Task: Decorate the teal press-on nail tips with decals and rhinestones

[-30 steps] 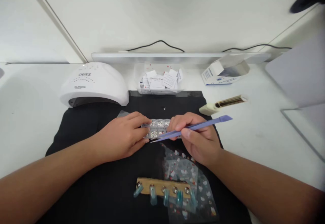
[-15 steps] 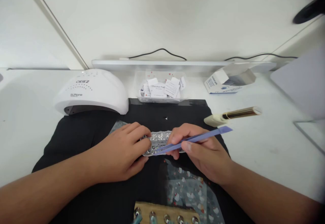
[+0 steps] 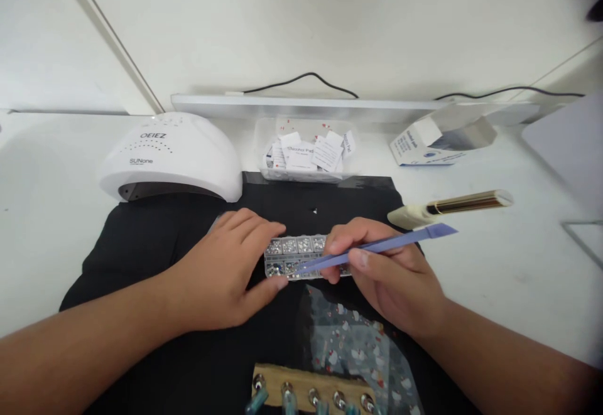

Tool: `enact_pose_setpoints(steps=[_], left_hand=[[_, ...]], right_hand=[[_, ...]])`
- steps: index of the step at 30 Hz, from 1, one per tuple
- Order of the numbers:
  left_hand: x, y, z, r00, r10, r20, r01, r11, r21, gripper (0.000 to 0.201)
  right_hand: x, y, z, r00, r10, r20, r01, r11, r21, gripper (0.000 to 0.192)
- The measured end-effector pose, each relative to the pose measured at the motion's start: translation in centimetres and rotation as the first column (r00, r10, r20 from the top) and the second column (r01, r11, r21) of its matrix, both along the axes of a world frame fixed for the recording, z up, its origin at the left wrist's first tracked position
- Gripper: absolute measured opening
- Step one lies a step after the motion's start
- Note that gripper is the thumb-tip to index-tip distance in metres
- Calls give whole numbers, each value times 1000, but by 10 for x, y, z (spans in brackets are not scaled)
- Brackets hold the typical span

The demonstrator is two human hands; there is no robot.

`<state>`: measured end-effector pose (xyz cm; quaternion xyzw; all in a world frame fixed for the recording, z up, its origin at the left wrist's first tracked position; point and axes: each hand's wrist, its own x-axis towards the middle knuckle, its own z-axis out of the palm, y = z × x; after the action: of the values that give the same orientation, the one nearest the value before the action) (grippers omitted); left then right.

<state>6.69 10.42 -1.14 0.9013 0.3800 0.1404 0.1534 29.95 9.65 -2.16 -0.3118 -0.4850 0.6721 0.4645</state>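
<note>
Wooden strip: a pale wooden holder [image 3: 308, 390] lies at the near edge of the black cloth mat [image 3: 141, 239], with a row of metal clips gripping translucent teal nail tips; its lower part is cut off by the frame.
Sticker sheet: a clear plastic sheet printed with small red and white figures [image 3: 351, 346] lies just beyond the strip, under the right wrist.
Left hand: the left hand [image 3: 226, 277] rests flat on the mat, fingers loosely spread, thumb and fingertips touching the left end of the box and steadying it; it grips nothing.
Right hand: the right hand [image 3: 391, 277] pinches a pair of slim lilac plastic tweezers [image 3: 377, 248] between thumb and forefinger, tips aimed down-left into the box.
Box: a clear, compartmented plastic box of silver rhinestones [image 3: 296, 255] sits mid-mat between both hands, its right end hidden by the right fingers.
Risk: the stones look tiny and loose, so a hard squeeze could flick one out onto the dark cloth; a push from the tweezers could also slide or tip the light box if the left fingers ease off.
Right side: a cream and gold tube-shaped tool [image 3: 447, 208] lies on the white table beside the mat.
Far row: a white domed nail lamp [image 3: 172, 157], a clear tub of white alcohol pad sachets [image 3: 306, 151] and an open white and blue cardboard carton [image 3: 438, 142] stand along the wall.
</note>
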Motion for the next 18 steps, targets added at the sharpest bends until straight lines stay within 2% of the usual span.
enact_pose_setpoints(steps=[2,4,8,11,15,18], left_hand=[[1,1,0,995,90,-30,-90,996,2,31],[2,4,0,991,127,-48,-129,991,-34,21],[5,10,1,981,191,20,-184,966,-181,9],[7,12,1,966,247,76,-224,946,-236,6],[9,10,0,946,296,133,-259,936,-241,8],[9,8,-2,944,288,163,-257,948,-187,9]], right_hand=[[-1,1,1,1000,-6,-10,6,1000,-5,10],[-2,2,2,1000,-23,-8,23,999,-27,9],[-4,3,4,999,-51,7,51,997,-53,9],[-6,4,3,996,-85,0,85,996,-40,10],[-8,4,2,990,-140,-10,139,989,-59,10],[-10,5,2,982,-188,-12,186,976,-110,8]])
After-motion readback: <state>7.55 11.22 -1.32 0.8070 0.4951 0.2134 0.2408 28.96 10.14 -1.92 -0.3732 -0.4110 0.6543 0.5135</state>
